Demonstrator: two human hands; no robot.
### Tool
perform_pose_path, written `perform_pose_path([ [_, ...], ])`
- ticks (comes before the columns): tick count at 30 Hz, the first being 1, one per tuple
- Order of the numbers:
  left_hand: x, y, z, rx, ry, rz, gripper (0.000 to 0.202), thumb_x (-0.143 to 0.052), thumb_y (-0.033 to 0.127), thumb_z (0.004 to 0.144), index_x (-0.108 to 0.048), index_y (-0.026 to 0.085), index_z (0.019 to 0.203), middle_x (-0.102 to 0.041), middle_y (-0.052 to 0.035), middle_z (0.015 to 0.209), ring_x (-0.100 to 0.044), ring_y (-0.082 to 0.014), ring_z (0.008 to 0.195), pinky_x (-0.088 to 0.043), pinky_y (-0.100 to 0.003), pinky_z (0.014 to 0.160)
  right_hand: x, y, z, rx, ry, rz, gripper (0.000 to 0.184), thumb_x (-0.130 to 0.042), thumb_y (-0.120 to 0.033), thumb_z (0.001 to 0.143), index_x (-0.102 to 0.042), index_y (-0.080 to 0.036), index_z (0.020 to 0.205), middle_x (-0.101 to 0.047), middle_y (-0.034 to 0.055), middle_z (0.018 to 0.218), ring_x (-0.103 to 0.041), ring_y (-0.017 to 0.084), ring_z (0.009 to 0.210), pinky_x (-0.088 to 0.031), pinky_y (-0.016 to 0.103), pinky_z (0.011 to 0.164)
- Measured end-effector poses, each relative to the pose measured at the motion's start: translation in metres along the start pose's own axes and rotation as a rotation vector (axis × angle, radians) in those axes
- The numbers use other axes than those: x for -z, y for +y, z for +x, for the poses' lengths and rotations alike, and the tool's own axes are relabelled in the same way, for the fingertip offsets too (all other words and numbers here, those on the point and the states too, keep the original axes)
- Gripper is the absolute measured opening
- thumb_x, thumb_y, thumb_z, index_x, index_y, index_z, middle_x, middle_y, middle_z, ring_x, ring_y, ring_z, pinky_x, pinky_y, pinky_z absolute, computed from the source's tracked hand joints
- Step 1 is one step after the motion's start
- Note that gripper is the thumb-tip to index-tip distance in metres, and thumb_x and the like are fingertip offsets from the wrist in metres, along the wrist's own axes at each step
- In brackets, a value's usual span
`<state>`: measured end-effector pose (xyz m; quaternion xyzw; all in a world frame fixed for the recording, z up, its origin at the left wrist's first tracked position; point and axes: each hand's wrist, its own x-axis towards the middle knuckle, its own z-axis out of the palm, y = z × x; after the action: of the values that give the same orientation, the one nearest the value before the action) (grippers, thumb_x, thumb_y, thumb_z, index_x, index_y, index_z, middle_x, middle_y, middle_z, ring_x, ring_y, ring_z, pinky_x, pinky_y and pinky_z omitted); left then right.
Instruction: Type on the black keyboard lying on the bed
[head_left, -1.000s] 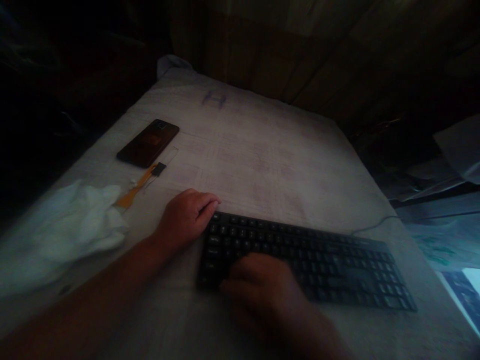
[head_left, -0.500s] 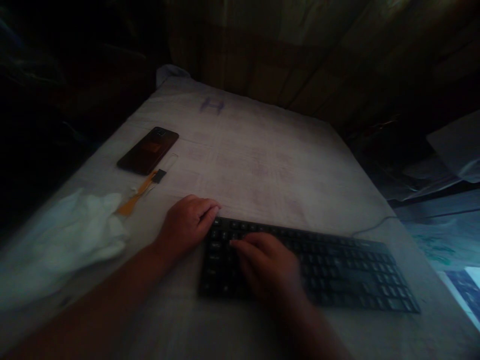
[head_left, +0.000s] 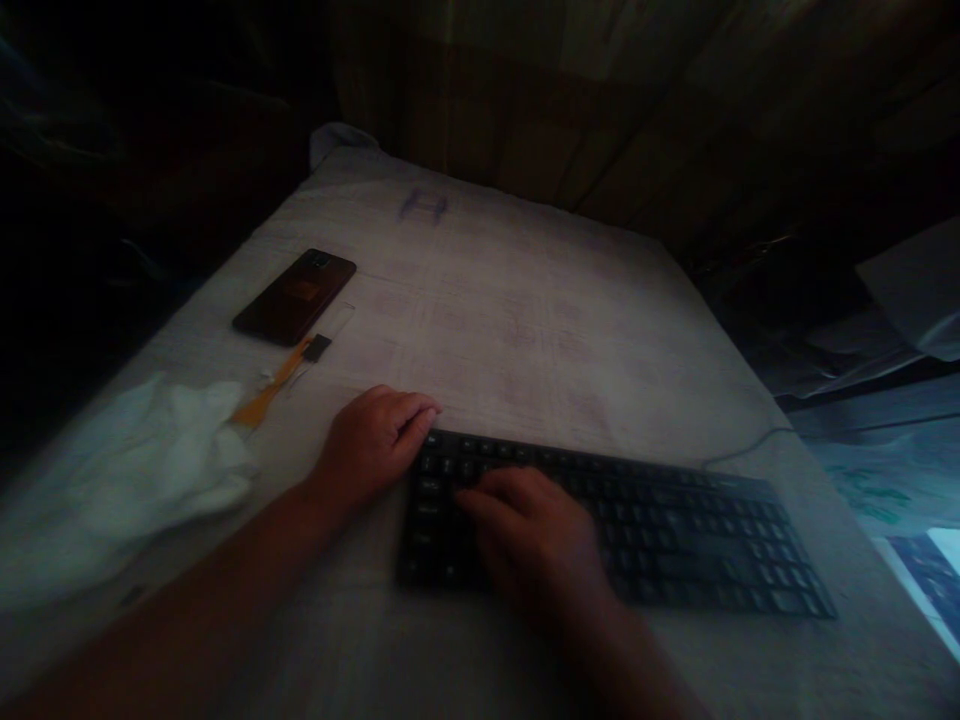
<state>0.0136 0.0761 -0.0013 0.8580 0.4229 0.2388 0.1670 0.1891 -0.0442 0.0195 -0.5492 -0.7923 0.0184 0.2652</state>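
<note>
A black keyboard (head_left: 660, 530) lies across the near part of a cloth-covered table (head_left: 510, 310). My left hand (head_left: 373, 440) rests at the keyboard's far left corner, fingers curled loosely with the tips against its edge, holding nothing I can see. My right hand (head_left: 529, 530) lies on the left keys, fingers bent down onto them and slightly blurred. The light is dim.
A dark phone (head_left: 295, 296) lies at the far left, with a thin orange strip ending in a small black piece (head_left: 281, 378) beside it. A crumpled white cloth (head_left: 150, 460) sits at the left. A cable (head_left: 750, 450) leaves the keyboard's back. Papers lie to the right.
My right hand moved up from the keyboard's near edge onto the left keys, then slid back slightly. My left hand stayed at the corner.
</note>
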Motion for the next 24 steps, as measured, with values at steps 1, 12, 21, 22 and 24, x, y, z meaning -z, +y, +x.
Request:
perform_pose_path([
  [1,0.0001,0.0001,0.0001,0.003,-0.004,-0.001,0.032,-0.042,0.034,0.093,-0.07,0.02,0.096,-0.072,-0.0057,0.086,-0.062,-0.0226,0.082,-0.048,-0.037,0.075,0.0006,0.0006,-0.0003,0.002,0.008,0.007,0.026,-0.049,-0.01,0.087,-0.072,-0.018,0.095,-0.067,0.0071,0.085,-0.058,0.018,0.071,-0.048,0.029,0.063],
  [12,-0.0001,0.0002,-0.0005,-0.002,0.019,0.03,0.031,-0.041,0.035,0.094,-0.069,0.022,0.094,-0.071,-0.0046,0.083,-0.063,-0.021,0.081,-0.049,-0.035,0.074,0.0033,0.0006,-0.0031,0.027,-0.023,0.013,0.026,-0.048,-0.01,0.087,-0.071,-0.02,0.092,-0.067,0.007,0.085,-0.057,0.017,0.069,-0.047,0.03,0.061],
  [21,-0.0002,0.0001,-0.0005,0.013,-0.005,0.008,0.032,-0.042,0.035,0.094,-0.07,0.021,0.095,-0.072,-0.0054,0.086,-0.063,-0.0219,0.083,-0.049,-0.036,0.076,0.0075,-0.0047,-0.0043,0.043,-0.064,0.089,0.025,-0.047,-0.01,0.086,-0.07,-0.019,0.087,-0.067,0.0063,0.082,-0.057,0.018,0.069,-0.045,0.031,0.059],
  [22,-0.0002,-0.0003,-0.0005,0.012,-0.002,0.006,0.032,-0.042,0.035,0.094,-0.07,0.02,0.095,-0.072,-0.0056,0.086,-0.063,-0.0221,0.083,-0.048,-0.037,0.076,0.0075,-0.0042,-0.0041,0.038,-0.062,0.103,0.024,-0.048,-0.01,0.086,-0.07,-0.018,0.089,-0.067,0.0063,0.082,-0.058,0.018,0.069,-0.046,0.031,0.06],
  [24,0.0001,-0.0012,-0.0001,0.013,0.004,0.001,0.032,-0.041,0.035,0.094,-0.07,0.02,0.096,-0.072,-0.0058,0.086,-0.063,-0.0222,0.082,-0.049,-0.037,0.075,0.0073,-0.0031,-0.0025,0.024,-0.04,0.137,0.024,-0.049,-0.011,0.086,-0.071,-0.018,0.092,-0.067,0.0065,0.084,-0.059,0.017,0.071,-0.048,0.029,0.061],
])
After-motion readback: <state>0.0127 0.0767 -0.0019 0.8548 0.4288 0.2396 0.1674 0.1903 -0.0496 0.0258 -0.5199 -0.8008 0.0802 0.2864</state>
